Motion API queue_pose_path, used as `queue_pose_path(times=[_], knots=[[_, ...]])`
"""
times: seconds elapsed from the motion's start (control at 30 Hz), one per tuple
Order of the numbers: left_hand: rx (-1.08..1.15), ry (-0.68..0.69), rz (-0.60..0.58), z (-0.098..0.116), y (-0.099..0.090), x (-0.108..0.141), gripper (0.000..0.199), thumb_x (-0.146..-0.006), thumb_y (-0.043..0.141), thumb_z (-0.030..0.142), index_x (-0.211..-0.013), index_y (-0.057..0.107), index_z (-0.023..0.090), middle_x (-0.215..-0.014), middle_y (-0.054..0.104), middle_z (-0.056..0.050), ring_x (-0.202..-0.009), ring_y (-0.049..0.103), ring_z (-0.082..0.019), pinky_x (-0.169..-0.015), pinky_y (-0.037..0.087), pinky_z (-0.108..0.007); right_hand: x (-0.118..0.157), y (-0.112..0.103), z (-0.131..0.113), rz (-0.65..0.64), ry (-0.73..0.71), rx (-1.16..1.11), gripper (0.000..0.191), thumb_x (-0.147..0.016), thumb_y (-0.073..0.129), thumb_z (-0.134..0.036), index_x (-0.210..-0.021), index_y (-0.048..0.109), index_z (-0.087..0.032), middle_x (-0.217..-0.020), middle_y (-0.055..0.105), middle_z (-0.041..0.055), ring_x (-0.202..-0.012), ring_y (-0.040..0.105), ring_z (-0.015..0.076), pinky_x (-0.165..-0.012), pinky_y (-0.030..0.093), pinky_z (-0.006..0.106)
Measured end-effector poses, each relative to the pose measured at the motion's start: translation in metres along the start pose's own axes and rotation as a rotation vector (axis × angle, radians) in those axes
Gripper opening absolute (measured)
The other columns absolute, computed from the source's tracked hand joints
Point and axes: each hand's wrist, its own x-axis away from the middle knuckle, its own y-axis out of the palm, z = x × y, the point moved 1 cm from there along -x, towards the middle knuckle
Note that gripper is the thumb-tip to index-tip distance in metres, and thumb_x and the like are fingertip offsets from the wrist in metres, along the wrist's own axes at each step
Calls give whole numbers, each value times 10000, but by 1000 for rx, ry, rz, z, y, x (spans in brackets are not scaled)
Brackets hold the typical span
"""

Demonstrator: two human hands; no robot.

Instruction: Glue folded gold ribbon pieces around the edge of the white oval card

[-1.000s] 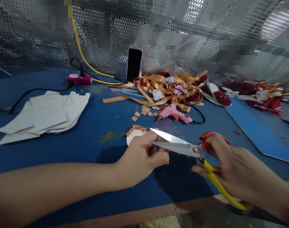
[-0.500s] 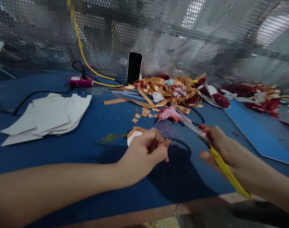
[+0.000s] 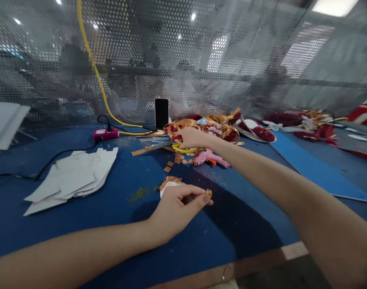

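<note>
Between the thumb and forefinger of my left hand (image 3: 177,208) is a small folded piece of gold ribbon (image 3: 209,193). Partly behind that hand lies a white disc (image 3: 168,185) edged with orange-gold ribbon bits. My right hand (image 3: 189,138) reaches far forward, its fingers at the red and yellow handles of the scissors (image 3: 159,146), whose blades point left, low over the table. Just beyond it is a tangle of gold ribbon (image 3: 221,120). Nearer to me lie cut ribbon squares (image 3: 170,163) and a pink glue gun (image 3: 212,157).
White card sheets (image 3: 72,176) are stacked at the left. A magenta power socket (image 3: 106,134) with cables sits behind them. A phone (image 3: 162,113) leans upright against the perforated metal screen (image 3: 126,88). A blue board (image 3: 316,168) lies at the right, with dark red material (image 3: 282,119) beyond.
My right hand has carried the scissors forward and left, from the near right to beside the ribbon pile. My left hand keeps its pinch on the ribbon piece. The camera view has tilted up.
</note>
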Motion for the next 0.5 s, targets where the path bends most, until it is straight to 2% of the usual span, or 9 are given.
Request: queue_pose_path(times=[0.13, 0.23, 0.37, 0.43, 0.5], knots=[[3, 3, -7, -2, 0, 2, 305, -888, 693, 444, -910, 829, 172, -785, 761, -69, -642, 566, -147, -555, 365, -255, -22, 4, 6, -4, -64, -108, 392, -946, 641, -416, -1256, 624, -176, -1267, 651, 91, -1086, 649, 226, -932, 548, 449], [-28, -12, -24, -1, -1, 4, 307, -901, 677, 452, -913, 813, 177, -818, 766, -77, -639, 565, -146, -534, 344, -252, -11, -6, 21, 57, -73, -173, 427, -919, 641, -387, -1282, 647, -163, -1267, 683, 98, -1100, 640, 231, -955, 493, 373], [-67, -8, -68, 2, -3, 6, 314, -941, 629, 456, -879, 761, 178, -832, 765, -71, -647, 574, -137, -538, 352, -239, 35, -18, 44, 105, -33, -206, 390, -937, 532, -412, -1167, 727, -163, -1052, 752, 75, -882, 652, 186, -800, 463, 304], [-60, -6, -88, 2, -3, 6, 309, -946, 621, 454, -879, 737, 176, -817, 758, -69, -677, 593, -144, -544, 366, -230, 65, -17, 54, 109, -10, -208, 370, -927, 529, -436, -1022, 766, -168, -880, 751, 52, -756, 625, 164, -727, 437, 294], [-55, -8, -122, 1, -2, 5, 305, -952, 605, 454, -902, 720, 176, -814, 755, -63, -665, 593, -139, -545, 384, -224, 93, -10, 62, 112, 21, -214, 358, -916, 541, -450, -928, 772, -176, -788, 738, 36, -688, 601, 153, -683, 418, 289]])
